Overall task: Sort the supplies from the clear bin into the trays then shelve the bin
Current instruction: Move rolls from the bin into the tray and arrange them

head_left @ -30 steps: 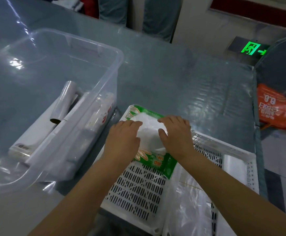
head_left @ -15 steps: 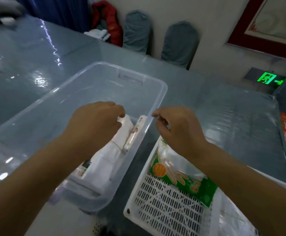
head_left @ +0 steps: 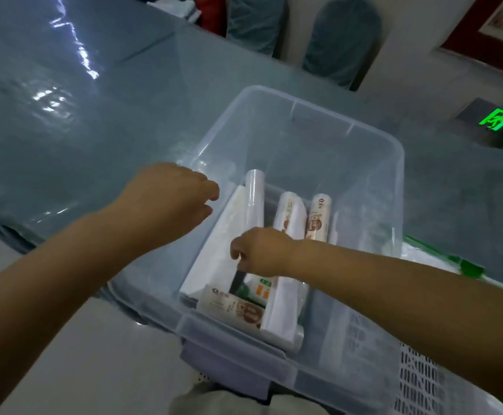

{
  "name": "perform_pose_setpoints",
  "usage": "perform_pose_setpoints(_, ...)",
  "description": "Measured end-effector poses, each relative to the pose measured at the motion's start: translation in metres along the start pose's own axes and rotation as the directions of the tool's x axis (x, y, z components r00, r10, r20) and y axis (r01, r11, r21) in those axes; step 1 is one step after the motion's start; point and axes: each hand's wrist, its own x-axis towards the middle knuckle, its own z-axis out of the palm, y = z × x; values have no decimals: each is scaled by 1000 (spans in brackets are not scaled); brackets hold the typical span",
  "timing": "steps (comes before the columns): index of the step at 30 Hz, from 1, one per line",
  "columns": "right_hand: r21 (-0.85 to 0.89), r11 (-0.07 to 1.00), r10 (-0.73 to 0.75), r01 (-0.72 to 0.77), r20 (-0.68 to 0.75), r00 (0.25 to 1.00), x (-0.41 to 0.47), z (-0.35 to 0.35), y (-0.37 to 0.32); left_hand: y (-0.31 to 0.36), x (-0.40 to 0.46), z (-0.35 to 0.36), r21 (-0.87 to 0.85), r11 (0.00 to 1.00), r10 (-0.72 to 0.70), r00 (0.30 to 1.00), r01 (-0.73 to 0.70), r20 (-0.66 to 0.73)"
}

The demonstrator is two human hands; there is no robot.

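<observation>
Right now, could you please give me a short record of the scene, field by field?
bin: clear bin on the table, supplies inside
supplies: clear roll, two printed rolls side by side, another printed pack at the near end
left hand: over the bin's left rim, fingers curled; whether it holds anything cannot be told
right hand: inside the bin, reaching down among the supplies; grip unclear
tray: white tray right of the bin

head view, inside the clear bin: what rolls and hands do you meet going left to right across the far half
left hand → clear film roll → white bag roll → brown-printed roll → bin's right wall. The right hand sits nearer, overlapping the rolls, so it is left out.
</observation>
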Motion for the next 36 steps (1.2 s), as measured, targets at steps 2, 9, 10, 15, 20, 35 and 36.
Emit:
perform_pose_setpoints(2,20,1000,9,-14,241,970,9,24,-13,-8,-1,6,-27,995,100,994,-101,-34)
perform_pose_setpoints(9,122,984,86,-130,313,946,16,63,-28,-19,0,14,-214,969,103,987,-127,-121)
perform_pose_setpoints(10,121,985,82,-125,307,948,17,64,-28,-20,-1,15,-214,968,108,986,-135,-130)
perform_pose_setpoints(15,119,987,79,-109,233,969,13,55,-28,-21,-2,13,-219,963,133,984,-157,-119)
perform_pose_setpoints(20,405,903,171,-146,-26,985,-27,3,-10,-28,10,0,-206,971,121,993,-120,-9)
perform_pose_setpoints(35,815,573,683,90,-535,496,-95,-32,49,49,130,101,-10,998,-55,875,69,481)
perform_pose_setpoints(36,810,578,685,99,-548,480,-100,-31,50,52,127,114,-74,983,-116,877,169,466)
